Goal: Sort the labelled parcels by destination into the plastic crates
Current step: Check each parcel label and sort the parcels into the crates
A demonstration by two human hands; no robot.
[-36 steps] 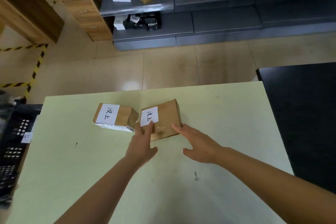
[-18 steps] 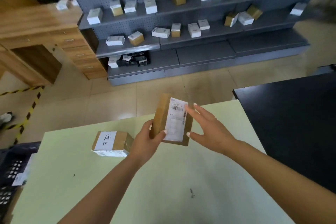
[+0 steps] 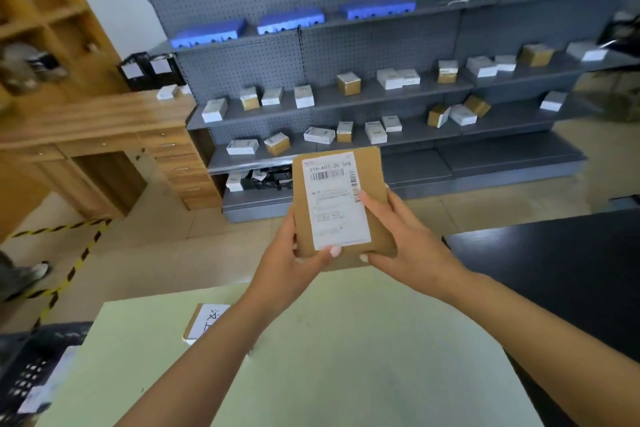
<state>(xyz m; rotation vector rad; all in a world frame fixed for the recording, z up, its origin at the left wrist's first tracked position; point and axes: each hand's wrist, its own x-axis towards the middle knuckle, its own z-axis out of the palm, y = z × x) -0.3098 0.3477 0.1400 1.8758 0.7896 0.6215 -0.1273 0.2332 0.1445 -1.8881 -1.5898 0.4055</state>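
Observation:
I hold a brown cardboard parcel (image 3: 341, 204) upright in front of me, its white shipping label with barcode facing me. My left hand (image 3: 289, 262) grips its lower left edge, thumb on the label's bottom. My right hand (image 3: 407, 239) grips its right side, thumb at the lower corner and a finger on the label. A second brown parcel (image 3: 204, 322) with a handwritten white label lies on the pale green table (image 3: 346, 357), partly hidden behind my left forearm. A black plastic crate (image 3: 31, 371) stands at the table's left, low in view.
A black table (image 3: 554, 270) adjoins on the right. Grey shelving (image 3: 381, 94) across the floor carries several small boxes. A wooden desk (image 3: 104, 135) stands at the left, with striped floor tape (image 3: 69, 274) and a person's shoe (image 3: 20, 276) nearby.
Both hands picked the parcel up off the table, turned it so the shipping label faces me, and raised it higher. The view tilted upward.

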